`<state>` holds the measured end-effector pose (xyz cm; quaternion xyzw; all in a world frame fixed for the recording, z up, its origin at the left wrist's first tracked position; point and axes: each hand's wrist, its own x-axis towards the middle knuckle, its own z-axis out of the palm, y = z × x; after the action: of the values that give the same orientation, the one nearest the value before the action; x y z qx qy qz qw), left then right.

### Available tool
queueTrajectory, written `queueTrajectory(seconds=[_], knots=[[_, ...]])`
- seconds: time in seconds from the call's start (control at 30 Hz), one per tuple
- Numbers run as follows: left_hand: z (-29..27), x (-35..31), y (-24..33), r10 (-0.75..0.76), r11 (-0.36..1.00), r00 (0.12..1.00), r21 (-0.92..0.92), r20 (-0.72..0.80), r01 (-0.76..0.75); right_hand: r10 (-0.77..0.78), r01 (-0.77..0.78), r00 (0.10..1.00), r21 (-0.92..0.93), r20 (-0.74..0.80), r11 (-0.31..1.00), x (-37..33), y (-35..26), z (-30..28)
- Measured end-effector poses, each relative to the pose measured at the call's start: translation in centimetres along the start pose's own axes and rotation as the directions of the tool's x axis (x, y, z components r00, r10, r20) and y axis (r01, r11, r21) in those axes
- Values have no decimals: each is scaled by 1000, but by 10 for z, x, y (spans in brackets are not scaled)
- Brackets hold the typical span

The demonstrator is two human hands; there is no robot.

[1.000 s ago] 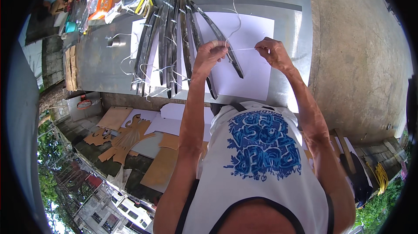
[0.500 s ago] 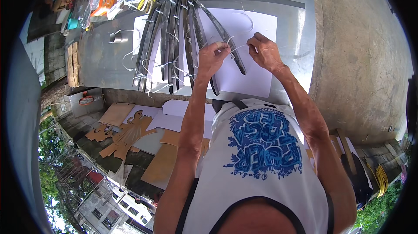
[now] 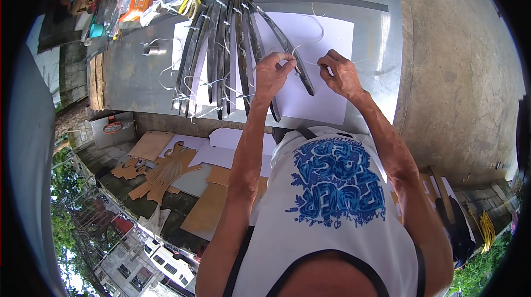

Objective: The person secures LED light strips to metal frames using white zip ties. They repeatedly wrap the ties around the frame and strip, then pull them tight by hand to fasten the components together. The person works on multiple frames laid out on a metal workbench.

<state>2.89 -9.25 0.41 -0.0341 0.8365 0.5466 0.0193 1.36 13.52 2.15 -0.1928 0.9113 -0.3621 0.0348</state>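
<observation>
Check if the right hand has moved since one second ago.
Yes: leftward, judged against the white sheet. The right hand is now closer to the left hand, its fingertips farther in from the sheet's right edge.

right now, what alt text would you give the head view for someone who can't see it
A person's left hand and right hand pinch a thin white strand at a long dark strip, above a white sheet on a metal-topped table. More dark strips fan out to the left.
</observation>
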Motion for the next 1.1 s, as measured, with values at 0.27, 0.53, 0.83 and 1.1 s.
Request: queueTrajectory(seconds=[0.27, 0.53, 0.83, 1.1], knots=[[6, -4, -3, 193, 981, 971, 57, -139, -186, -44, 48, 990, 29, -136, 998, 4, 0, 13], [4, -6, 9, 146, 989, 977, 27, -157, -144, -5, 13, 993, 66, -115, 998, 5, -1, 11], [4, -18, 10, 208, 940, 978, 284, -35, -189, -217, 214, 975, 55, 48, 975, 14, -9, 13], [-4, -31, 8, 63, 980, 996, 182, 63, -74, -239, 235, 962, 47, 130, 971, 12, -9, 9]])
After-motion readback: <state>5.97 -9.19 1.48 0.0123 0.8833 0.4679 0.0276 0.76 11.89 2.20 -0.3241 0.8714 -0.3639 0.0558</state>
